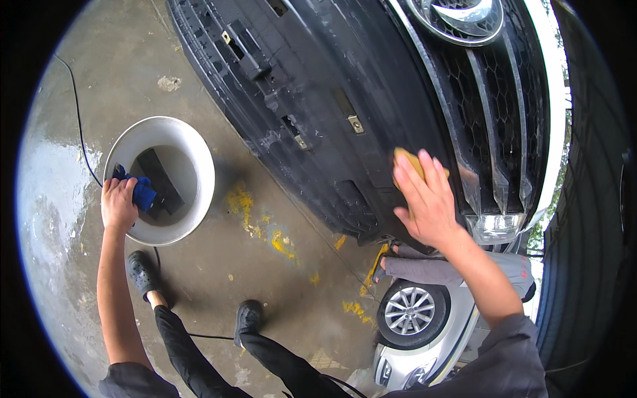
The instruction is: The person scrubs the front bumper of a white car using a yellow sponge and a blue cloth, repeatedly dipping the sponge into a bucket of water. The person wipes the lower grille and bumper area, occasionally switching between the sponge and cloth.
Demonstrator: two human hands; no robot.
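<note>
Sponge [412, 160] lies under the right hand [428, 200], fingers extended, apparently against the bumper [325, 93]. Wiping looks under way; pale patches [269, 140] lower down seem untreated. Beyond, the left hand [120, 203], fingers curled, grips a blue cloth [144, 194] over the bucket [207, 178].

Floor [206, 285]: grey-brown conc., wet w/ glare on L side. On it: round white bucket [201, 192], thin blk cable [79, 126] running to bucket's L, flaky yellow patches [282, 244] R of bucket, person's 2 dk clogs [249, 317], approx. flat, apart.
</note>
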